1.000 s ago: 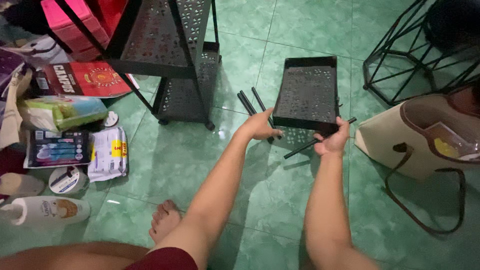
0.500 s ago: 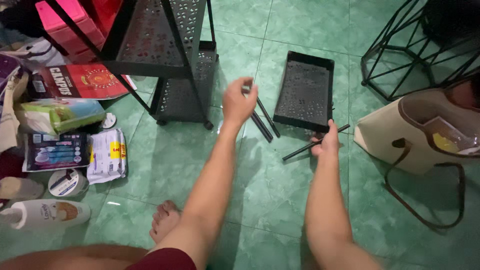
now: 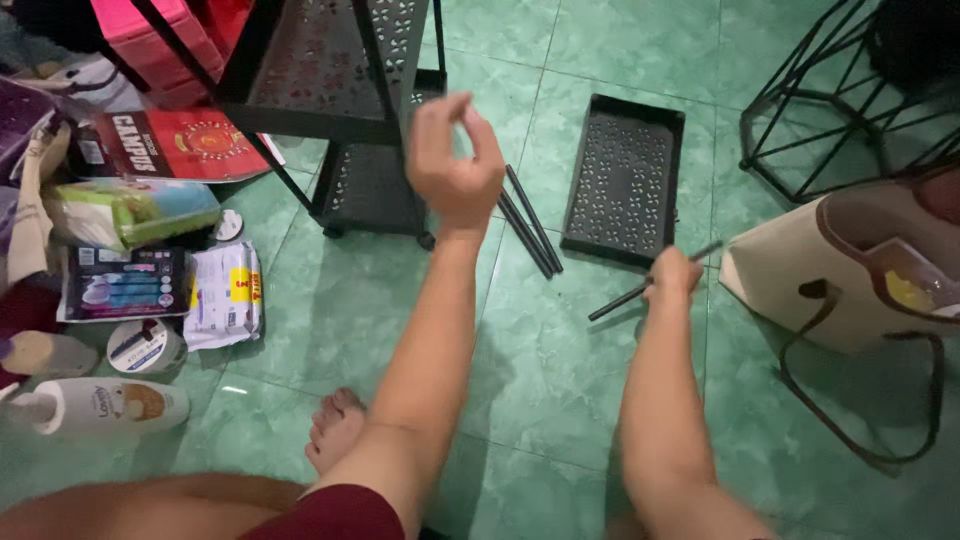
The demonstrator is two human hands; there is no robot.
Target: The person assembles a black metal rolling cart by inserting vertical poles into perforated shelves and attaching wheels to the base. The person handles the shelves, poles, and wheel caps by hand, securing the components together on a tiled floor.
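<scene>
My left hand (image 3: 452,160) is raised in front of the black metal rack (image 3: 320,90), thumb and fingertips pinched together; whether anything small sits between them I cannot tell. My right hand (image 3: 672,275) is low over the green tiled floor, closed around a thin black rod (image 3: 620,300) that slants across the tile. Just beyond it lies a black perforated tray (image 3: 622,178) flat on the floor. Two more black rods (image 3: 530,225) lie side by side between the tray and the rack's lower shelf.
A beige bag (image 3: 850,270) with a dark strap sits at the right, below a black wire-frame stand (image 3: 850,90). Packets, a white bottle (image 3: 100,405), a round tin and red boxes crowd the left. My bare foot (image 3: 335,425) rests on the floor.
My left hand has left the tray's edge and risen toward the rack. The tray now lies flat on the floor. My right hand has kept its hold on the rod.
</scene>
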